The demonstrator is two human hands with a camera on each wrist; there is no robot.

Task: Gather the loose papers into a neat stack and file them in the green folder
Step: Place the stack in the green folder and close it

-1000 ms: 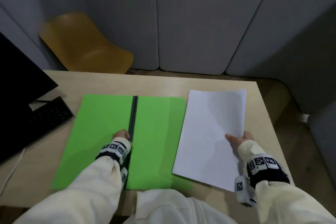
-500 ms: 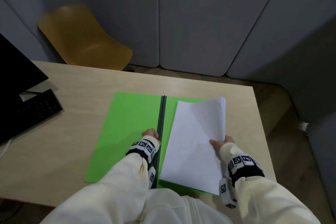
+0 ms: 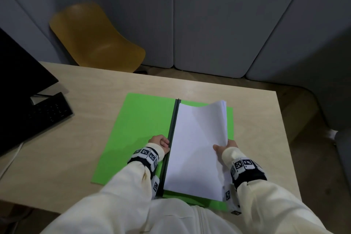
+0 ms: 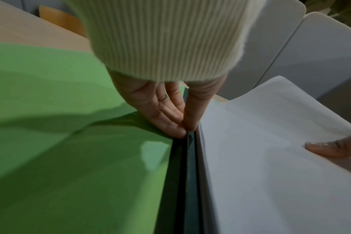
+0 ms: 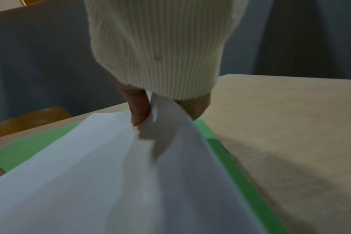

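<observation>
The green folder (image 3: 138, 135) lies open on the wooden table, with a dark spine bar (image 3: 171, 138) down its middle. My left hand (image 3: 160, 141) pinches that bar (image 4: 187, 174) between thumb and fingers (image 4: 170, 123). A stack of white papers (image 3: 193, 148) covers the folder's right half, its left edge against the bar. My right hand (image 3: 225, 147) grips the stack's right edge, thumb on top, and holds that edge raised so the sheets curve. In the right wrist view the thumb (image 5: 138, 114) presses the paper (image 5: 90, 182) above the folder's green edge (image 5: 240, 174).
A black monitor (image 3: 17, 91) and keyboard (image 3: 43, 114) stand at the table's left. A yellow chair (image 3: 95, 42) sits behind the far edge, before grey wall panels. Bare tabletop (image 3: 262, 138) runs right of the folder to the table's edge.
My right hand has carried the paper stack leftward off the bare table and onto the folder's right half, up to the spine bar. The left hand has stayed on the bar.
</observation>
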